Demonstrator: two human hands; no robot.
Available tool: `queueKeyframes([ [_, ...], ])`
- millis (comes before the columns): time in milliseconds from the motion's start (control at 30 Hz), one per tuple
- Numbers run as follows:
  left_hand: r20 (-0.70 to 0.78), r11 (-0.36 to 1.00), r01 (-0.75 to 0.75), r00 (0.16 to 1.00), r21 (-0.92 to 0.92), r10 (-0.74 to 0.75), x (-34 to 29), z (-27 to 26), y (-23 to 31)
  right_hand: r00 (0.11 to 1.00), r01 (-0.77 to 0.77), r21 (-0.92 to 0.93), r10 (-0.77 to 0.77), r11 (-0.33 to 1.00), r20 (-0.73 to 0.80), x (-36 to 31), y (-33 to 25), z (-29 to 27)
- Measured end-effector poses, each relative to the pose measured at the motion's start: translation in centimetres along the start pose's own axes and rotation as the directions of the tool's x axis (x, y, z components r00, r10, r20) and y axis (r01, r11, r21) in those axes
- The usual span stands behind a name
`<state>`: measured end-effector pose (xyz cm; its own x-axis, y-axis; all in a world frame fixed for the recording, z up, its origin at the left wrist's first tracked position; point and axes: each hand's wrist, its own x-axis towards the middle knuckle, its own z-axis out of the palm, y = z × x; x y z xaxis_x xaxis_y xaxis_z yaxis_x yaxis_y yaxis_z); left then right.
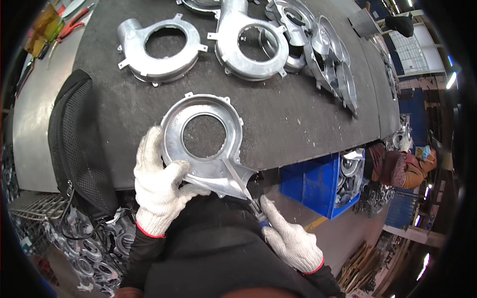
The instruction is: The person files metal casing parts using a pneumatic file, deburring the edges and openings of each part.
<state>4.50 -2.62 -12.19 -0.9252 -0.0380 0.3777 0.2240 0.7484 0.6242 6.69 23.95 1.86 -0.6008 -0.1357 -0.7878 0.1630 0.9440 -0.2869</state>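
A silvery cast-metal blower housing (171, 131), ring-shaped with a large round opening and a spout, lies at the near edge of the table with its hollow side up. My left hand (161, 181), in a white knit glove with a red cuff, grips its left rim, thumb bent over the metal. Gloved the same way, my right hand (292, 241) is closed round the handle of a flat file (236, 178), of which a little blue shows. The file's long narrow blade lies across the spout, its tip near the round opening.
More housings (164, 69) stand on the dark table mat (293, 129) at the far side, some stacked. A black mesh bag (79, 144) sits at the left, near red-handled pliers (69, 27). A blue bin (310, 186) holds castings. A co-worker (405, 166) is at the right.
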Motion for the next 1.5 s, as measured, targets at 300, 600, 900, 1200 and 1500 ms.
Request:
queueKeyframes([
  [300, -0.022, 1.0, 0.024, 0.999, 0.017, -0.023, -0.6, 0.4, -0.3, 0.998, 0.035, 0.045, -0.032, 0.998, -0.056, -0.5, -0.6, 0.4],
  [600, -0.007, 1.0, 0.017, 1.0, -0.022, -0.017, -0.5, 0.2, -0.5, 1.0, 0.006, 0.054, -0.004, 0.999, -0.021, -0.1, -0.7, -0.5],
  [900, -0.02, 1.0, 0.003, 1.0, 0.013, -0.003, -0.7, 0.5, -0.6, 0.994, -0.106, 0.118, 0.104, 0.987, 0.021, 0.1, -1.8, -0.9],
  [1200, 0.249, 0.98, -0.084, 0.968, 0.181, 0.037, 1.8, -3.9, -3.0, 0.982, 0.177, -0.212, -0.186, 0.961, -0.026, 0.4, 2.0, -2.8],
  [1500, 0.274, 0.97, -0.102, 0.961, 0.221, 0.039, 1.5, -2.9, -4.2, 0.927, 0.346, -0.516, -0.37, 0.783, 0.06, 3.6, -0.8, -5.0],
])
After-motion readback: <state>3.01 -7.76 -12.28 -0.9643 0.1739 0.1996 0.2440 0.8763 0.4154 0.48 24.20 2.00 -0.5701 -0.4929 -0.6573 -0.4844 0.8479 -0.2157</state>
